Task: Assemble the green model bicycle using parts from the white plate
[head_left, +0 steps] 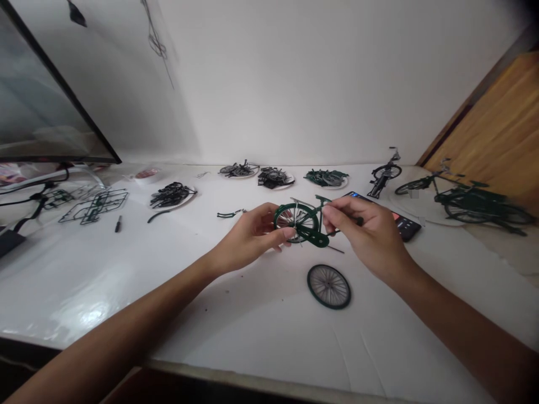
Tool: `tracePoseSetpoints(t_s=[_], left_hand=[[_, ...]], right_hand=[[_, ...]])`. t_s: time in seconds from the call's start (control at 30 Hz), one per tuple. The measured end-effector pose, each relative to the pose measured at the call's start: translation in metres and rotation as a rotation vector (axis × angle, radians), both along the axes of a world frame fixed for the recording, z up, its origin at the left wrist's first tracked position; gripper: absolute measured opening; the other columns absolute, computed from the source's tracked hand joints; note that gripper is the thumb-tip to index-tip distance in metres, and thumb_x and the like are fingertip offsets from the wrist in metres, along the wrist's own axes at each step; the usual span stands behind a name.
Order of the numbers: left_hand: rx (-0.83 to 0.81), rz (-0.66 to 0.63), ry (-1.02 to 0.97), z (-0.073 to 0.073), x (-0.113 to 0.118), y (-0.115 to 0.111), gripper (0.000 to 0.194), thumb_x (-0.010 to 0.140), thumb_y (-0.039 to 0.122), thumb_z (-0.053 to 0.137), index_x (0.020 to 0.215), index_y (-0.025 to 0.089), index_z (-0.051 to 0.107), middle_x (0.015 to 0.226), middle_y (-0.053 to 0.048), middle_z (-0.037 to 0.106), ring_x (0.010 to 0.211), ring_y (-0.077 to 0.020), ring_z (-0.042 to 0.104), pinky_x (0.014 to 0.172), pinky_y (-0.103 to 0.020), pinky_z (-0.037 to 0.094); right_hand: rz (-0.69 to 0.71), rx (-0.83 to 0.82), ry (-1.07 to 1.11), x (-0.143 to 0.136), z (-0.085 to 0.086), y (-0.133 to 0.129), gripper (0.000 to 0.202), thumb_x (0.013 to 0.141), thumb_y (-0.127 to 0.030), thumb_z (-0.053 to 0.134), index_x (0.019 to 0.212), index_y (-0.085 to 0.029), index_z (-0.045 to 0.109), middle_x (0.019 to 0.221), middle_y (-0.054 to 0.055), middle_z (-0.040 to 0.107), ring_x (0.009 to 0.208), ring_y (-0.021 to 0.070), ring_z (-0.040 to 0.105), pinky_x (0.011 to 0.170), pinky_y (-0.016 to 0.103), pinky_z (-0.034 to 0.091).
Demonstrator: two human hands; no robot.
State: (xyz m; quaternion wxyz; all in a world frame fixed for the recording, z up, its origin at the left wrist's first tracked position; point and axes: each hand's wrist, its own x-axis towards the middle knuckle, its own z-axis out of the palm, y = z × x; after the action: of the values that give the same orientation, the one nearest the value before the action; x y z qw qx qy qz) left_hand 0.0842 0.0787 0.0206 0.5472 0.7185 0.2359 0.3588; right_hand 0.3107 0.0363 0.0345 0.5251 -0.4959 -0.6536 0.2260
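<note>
Between my two hands is a green model bicycle [316, 227], partly assembled, with a rear wheel, a saddle and a chain guard on its frame. My left hand [263, 230] is closed round the rear wheel, the thumb pressing near its hub. With thumb and fingertips, my right hand [364, 224] grips the frame just ahead of the saddle; its fingers hide the front of the frame. A loose spoked wheel [329, 287] lies flat on the table below the hands. Beyond my left hand rests a small green curved part [231, 214].
Plates of dark and green parts [327, 178] line the back. Finished model bicycles [385, 171] stand at the right, near a phone [406, 225]. Parts on sprues [95, 206], a small screwdriver [118, 224] and a monitor [50, 95] are at the left.
</note>
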Motion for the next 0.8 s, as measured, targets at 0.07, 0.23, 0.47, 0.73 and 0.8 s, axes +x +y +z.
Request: tracePoseSetpoints(t_s=[0.07,0.23,0.47,0.73,0.8], left_hand=[[-0.040,-0.017,-0.019,-0.001,0.002,-0.001,0.032,0.088,0.036,0.072,0.109,0.015,0.061,0.101,-0.010,0.069,0.086,-0.0183,0.070,0.070,-0.030,0.061],[-0.122,0.001,-0.044,0.001,0.003,-0.002,0.028,0.089,0.033,0.071,0.105,0.012,0.061,0.101,-0.011,0.070,0.087,-0.0189,0.071,0.070,-0.031,0.062],[-0.092,0.045,-0.079,-0.004,0.005,0.000,0.028,0.088,0.029,0.073,0.106,0.011,0.062,0.098,-0.008,0.068,0.088,-0.0168,0.065,0.072,-0.028,0.058],[0.103,0.322,-0.029,-0.003,0.006,-0.005,0.033,0.086,0.037,0.075,0.103,0.018,0.053,0.090,-0.002,0.061,0.079,-0.0116,0.057,0.069,-0.024,0.049],[0.273,0.457,0.026,-0.002,0.006,-0.008,0.032,0.085,0.038,0.076,0.091,0.019,0.051,0.079,0.003,0.054,0.069,-0.0089,0.050,0.064,-0.022,0.044]], right_hand=[[0.040,-0.030,0.066,0.000,-0.003,0.001,0.020,0.092,-0.035,0.066,0.079,-0.020,0.068,0.069,-0.002,0.063,0.066,0.0118,0.058,0.064,0.026,0.047],[0.190,-0.195,0.465,-0.003,-0.011,0.004,0.012,0.085,-0.036,0.074,0.085,-0.023,0.073,0.074,-0.002,0.064,0.071,0.0120,0.059,0.067,0.027,0.050],[0.361,-0.410,0.444,-0.016,-0.016,0.000,0.021,0.079,-0.036,0.080,0.095,-0.023,0.075,0.097,0.004,0.070,0.087,0.0170,0.061,0.071,0.030,0.051],[0.255,-0.397,0.491,-0.021,-0.017,-0.003,0.019,0.076,-0.035,0.082,0.090,-0.022,0.076,0.092,0.003,0.070,0.079,0.0133,0.059,0.071,0.028,0.051],[0.252,-0.409,0.595,-0.021,-0.015,-0.002,0.018,0.077,-0.033,0.082,0.091,-0.023,0.076,0.095,0.002,0.070,0.082,0.0128,0.061,0.073,0.027,0.052]])
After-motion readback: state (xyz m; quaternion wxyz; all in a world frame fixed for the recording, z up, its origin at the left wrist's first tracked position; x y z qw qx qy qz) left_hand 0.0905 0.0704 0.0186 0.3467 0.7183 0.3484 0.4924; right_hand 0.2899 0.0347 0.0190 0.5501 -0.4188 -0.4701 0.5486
